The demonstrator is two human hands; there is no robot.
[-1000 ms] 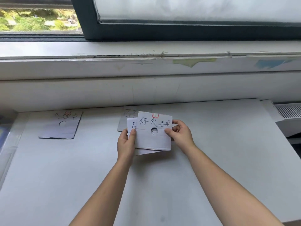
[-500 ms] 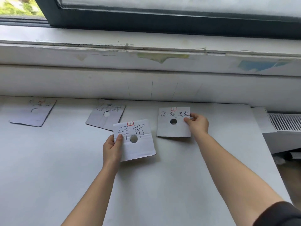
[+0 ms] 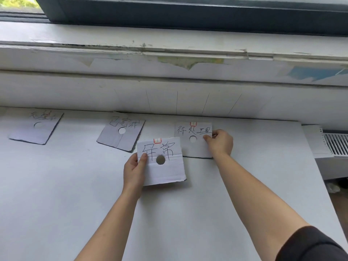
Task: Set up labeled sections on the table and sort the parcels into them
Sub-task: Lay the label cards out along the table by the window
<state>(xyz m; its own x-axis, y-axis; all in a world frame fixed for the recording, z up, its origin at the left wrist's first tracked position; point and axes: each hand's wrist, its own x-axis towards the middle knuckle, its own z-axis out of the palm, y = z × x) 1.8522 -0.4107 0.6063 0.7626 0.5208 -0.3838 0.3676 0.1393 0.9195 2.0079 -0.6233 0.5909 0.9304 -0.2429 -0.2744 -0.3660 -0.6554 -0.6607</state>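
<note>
Right hand (image 3: 219,143) has set one card (image 3: 190,147) down; left hand (image 3: 133,170) pinches another card (image 3: 165,172).

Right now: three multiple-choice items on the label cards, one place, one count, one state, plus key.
1. The right-hand card lies where, against the left-hand card?
A. farther back, to the right B. nearer the person C. at the row's far left
2. How many holed label cards show?
A. two B. four C. six
3. The left hand is:
A. gripping its card's left edge B. flat, holding nothing C. an empty fist
Key: 1 A, the right hand holds it by the wall. 2 B, far-left card, second card, one in each hand. 3 A, thumb over its face.
</note>
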